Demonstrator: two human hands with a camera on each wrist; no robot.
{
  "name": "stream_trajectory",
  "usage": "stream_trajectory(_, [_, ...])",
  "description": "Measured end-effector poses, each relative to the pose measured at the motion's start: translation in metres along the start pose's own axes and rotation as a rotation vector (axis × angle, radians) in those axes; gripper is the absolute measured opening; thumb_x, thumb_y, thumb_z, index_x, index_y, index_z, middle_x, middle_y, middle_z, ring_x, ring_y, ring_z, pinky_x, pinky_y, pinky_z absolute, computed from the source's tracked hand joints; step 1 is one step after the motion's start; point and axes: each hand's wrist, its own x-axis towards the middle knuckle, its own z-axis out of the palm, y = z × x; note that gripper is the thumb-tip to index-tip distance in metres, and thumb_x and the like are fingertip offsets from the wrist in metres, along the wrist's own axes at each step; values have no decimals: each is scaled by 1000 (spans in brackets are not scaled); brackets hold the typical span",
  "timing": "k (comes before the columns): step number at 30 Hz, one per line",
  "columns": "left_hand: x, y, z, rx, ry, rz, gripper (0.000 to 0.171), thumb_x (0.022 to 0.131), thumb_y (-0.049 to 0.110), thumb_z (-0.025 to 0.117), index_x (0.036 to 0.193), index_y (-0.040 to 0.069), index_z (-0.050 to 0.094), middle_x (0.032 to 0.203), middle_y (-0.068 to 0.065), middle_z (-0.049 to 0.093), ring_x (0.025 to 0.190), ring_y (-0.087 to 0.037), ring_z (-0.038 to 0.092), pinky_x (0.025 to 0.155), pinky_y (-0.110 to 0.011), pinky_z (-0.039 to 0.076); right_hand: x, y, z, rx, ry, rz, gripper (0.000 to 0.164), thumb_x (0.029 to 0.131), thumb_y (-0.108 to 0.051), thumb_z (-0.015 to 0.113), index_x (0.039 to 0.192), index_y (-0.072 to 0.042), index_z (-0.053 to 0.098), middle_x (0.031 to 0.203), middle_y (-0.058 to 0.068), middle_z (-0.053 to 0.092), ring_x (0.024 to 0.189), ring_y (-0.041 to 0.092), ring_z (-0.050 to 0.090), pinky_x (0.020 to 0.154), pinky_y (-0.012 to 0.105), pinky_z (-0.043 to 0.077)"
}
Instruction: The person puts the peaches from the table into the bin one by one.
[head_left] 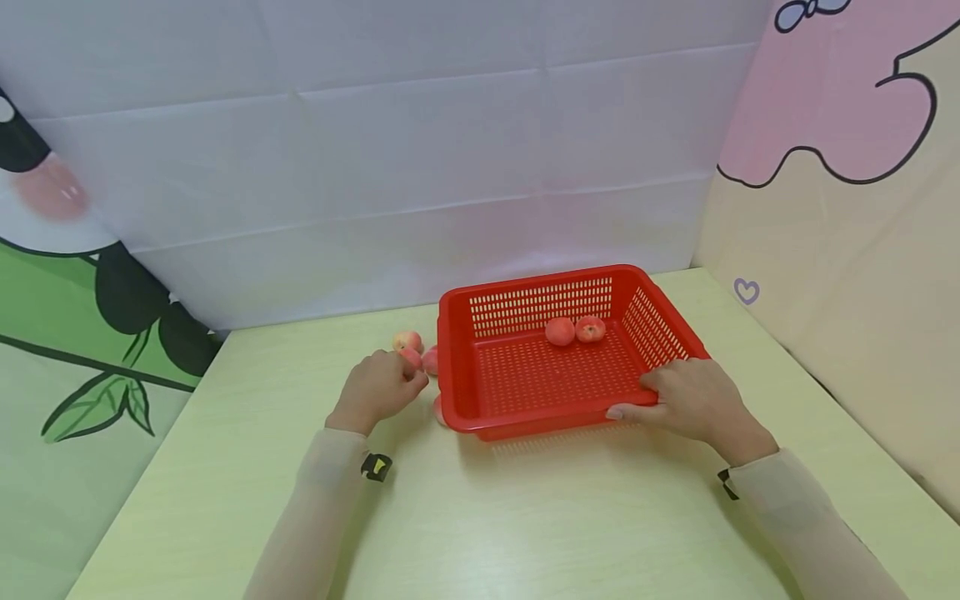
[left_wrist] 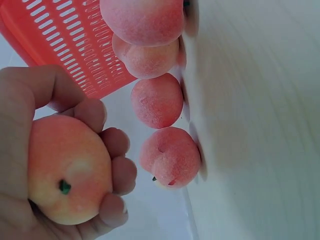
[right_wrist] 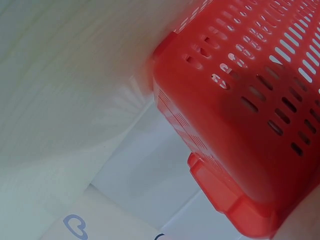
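Observation:
My left hand (head_left: 378,385) has its fingers curled round a peach (left_wrist: 70,167), yellow and pink with a small green stem, which the hand hides in the head view. Just left of a red plastic basket (head_left: 555,421), several more peaches (left_wrist: 157,100) lie in a row on the table beyond that hand. My right hand (head_left: 693,396) grips the basket's near right corner, thumb on the outside of the front wall and fingers over the rim. Inside the basket, two peaches (head_left: 560,331) sit side by side toward the back.
The basket stands tilted a little on a pale wood-grain table (head_left: 525,525), its slotted side facing the right wrist camera. A whitish cloth (head_left: 375,167) hangs along the back edge. Printed cartoon panels flank the table on the left and right.

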Motion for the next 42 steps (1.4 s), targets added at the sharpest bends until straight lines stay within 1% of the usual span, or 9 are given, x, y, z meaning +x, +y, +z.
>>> stream_trajectory(5, [0, 0, -1, -19, 9, -6, 42, 97, 23, 61, 58, 15, 46, 54, 4, 37, 51, -14, 36, 52, -29, 28, 0, 1, 1, 1, -1, 1, 60, 89, -77, 67, 66, -23, 55, 55, -8, 39, 55, 9, 40, 55, 29, 30])
stream_trajectory(12, [-1, 2, -4, -22, -4, -44, 45, 99, 25, 62, 58, 15, 47, 54, 3, 37, 52, -14, 37, 53, -29, 28, 0, 1, 1, 4, 3, -3, 60, 89, -77, 67, 65, -23, 53, 55, -8, 38, 55, 9, 39, 54, 29, 29])
stream_trajectory(16, [1, 2, -7, -8, -1, -37, 43, 99, 24, 61, 59, 15, 48, 54, 3, 37, 52, -14, 38, 54, -29, 29, -1, 1, 0, 3, 6, 3, 60, 89, -77, 67, 65, -23, 53, 55, -9, 38, 55, 8, 39, 54, 29, 30])
stream_trajectory(23, [-1, 2, -13, 1, 54, -9, 43, 98, 23, 56, 58, 16, 43, 53, 4, 34, 52, -14, 37, 55, -30, 28, 0, 0, 1, 5, 15, -1, 62, 89, -78, 66, 63, -23, 51, 55, -9, 38, 55, 8, 38, 54, 28, 28])
stream_trajectory(29, [-2, 2, -18, -14, 43, -37, 45, 101, 28, 58, 59, 17, 47, 53, 3, 37, 54, -16, 40, 55, -31, 31, 0, 1, 1, 1, 0, 4, 64, 89, -80, 64, 63, -23, 50, 56, -8, 37, 55, 8, 38, 55, 29, 27])
stream_trajectory(32, [-3, 2, -19, -14, 45, -36, 45, 101, 30, 58, 59, 17, 48, 54, 3, 36, 54, -15, 40, 55, -31, 30, 0, 1, 0, -2, 5, 2, 64, 89, -80, 65, 63, -24, 49, 55, -9, 37, 55, 8, 38, 55, 29, 27])
stream_trajectory(38, [-4, 4, -28, -10, 57, -28, 47, 98, 30, 60, 56, 18, 45, 54, 5, 32, 55, -15, 37, 55, -31, 28, 0, 1, 1, 1, 17, -10, 64, 89, -79, 65, 63, -24, 49, 55, -9, 36, 55, 8, 37, 54, 28, 26])
stream_trajectory(42, [-4, 9, -36, -6, 59, -33, 42, 95, 25, 58, 57, 17, 44, 54, 4, 33, 54, -15, 36, 55, -31, 29, 0, 1, 1, 5, 21, -8, 64, 89, -79, 65, 62, -23, 48, 55, -9, 35, 55, 7, 36, 54, 28, 25])
